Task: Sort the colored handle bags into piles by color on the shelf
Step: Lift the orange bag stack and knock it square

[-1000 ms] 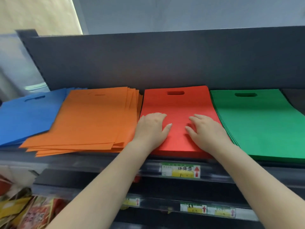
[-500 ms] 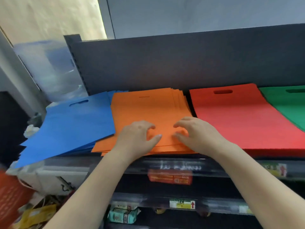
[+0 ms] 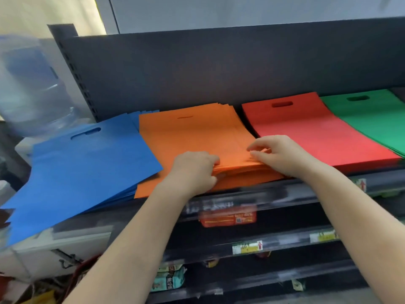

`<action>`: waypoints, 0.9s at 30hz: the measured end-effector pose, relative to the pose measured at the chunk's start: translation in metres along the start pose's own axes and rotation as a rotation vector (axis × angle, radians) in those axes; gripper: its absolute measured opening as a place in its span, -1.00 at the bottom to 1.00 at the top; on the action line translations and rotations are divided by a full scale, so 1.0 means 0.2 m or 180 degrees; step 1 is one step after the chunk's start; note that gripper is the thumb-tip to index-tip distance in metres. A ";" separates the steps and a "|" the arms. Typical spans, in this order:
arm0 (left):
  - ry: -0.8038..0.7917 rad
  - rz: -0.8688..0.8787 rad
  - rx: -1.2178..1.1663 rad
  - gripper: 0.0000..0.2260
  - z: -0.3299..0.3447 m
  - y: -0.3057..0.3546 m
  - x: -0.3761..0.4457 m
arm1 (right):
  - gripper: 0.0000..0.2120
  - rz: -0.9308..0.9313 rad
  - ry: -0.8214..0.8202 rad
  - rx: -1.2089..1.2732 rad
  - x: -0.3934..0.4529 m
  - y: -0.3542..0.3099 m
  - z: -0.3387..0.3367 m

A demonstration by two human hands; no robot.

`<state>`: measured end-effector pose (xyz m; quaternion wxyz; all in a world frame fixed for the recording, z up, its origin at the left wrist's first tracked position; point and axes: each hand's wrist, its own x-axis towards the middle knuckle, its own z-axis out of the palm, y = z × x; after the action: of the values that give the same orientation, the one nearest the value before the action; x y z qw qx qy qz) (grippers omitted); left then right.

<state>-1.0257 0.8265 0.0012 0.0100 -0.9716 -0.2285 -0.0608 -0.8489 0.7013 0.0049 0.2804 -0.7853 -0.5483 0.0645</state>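
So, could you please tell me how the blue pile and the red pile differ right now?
The blue pile lies skewed and fanned, overhanging the shelf front; the red pile sits squared. Blue overlaps the orange pile; red lies apart from it. Both are flat handle bags with cut-out grips.

I've got four plain piles here: blue bags point(image 3: 87, 163), orange bags point(image 3: 197, 137), red bags point(image 3: 306, 130), green bags point(image 3: 372, 115), all against a dark grey back panel point(image 3: 197, 69).

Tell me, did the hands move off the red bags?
Yes. Both the left hand and right hand went left from the red pile and are now on the orange pile.
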 end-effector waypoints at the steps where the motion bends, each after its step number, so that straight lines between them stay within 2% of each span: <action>1: 0.0080 -0.0070 -0.0107 -0.88 0.00 -0.01 0.01 | -0.79 -0.0016 0.0149 0.0034 0.00 0.01 -0.02; 4: 0.0188 -0.0451 -0.0721 -0.80 0.00 -0.06 0.03 | -0.79 -0.0127 0.0688 0.0087 0.02 0.02 -0.08; 5: 0.0242 -0.0595 -0.0946 -0.84 0.01 -0.08 0.04 | -0.77 -0.0157 0.0806 0.0079 0.02 0.03 -0.10; 7: 0.0360 -0.0939 -0.1372 -0.87 0.03 -0.12 0.04 | -0.64 -0.0164 0.0825 0.0034 0.03 0.07 -0.12; 9: 0.0473 -0.1306 -0.1864 -0.76 0.04 -0.15 0.04 | -0.57 -0.0172 0.0399 -0.0210 0.04 0.11 -0.14; 13: 0.0531 -0.1518 -0.2071 -0.71 0.06 -0.16 0.05 | -0.45 -0.0147 -0.1065 -0.1048 0.08 0.16 -0.14; 16: 0.0541 -0.1565 -0.2134 -0.70 0.06 -0.17 0.06 | -0.42 -0.0239 -0.1274 -0.1252 0.10 0.18 -0.10; 19: 0.0519 -0.1525 -0.1920 -0.68 0.07 -0.17 0.06 | -0.50 -0.0443 -0.0834 -0.1123 0.11 0.21 -0.05; 22: 0.0483 -0.1356 -0.1672 -0.70 0.06 -0.15 0.06 | -0.62 -0.0635 -0.0165 -0.1163 0.12 0.20 0.02; 25: 0.0540 -0.1079 -0.1372 -0.76 0.06 -0.13 0.04 | -0.67 -0.0436 0.0695 -0.1154 0.16 0.13 0.05; 27: 0.0523 -0.0853 -0.1197 -0.63 0.05 -0.11 0.01 | -0.68 -0.0245 0.1104 -0.0928 0.20 0.09 0.05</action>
<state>-1.0325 0.8473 -0.0079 -0.1606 -0.9092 -0.3384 -0.1818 -0.8222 0.7357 -0.0055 0.2562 -0.7953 -0.5250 -0.1621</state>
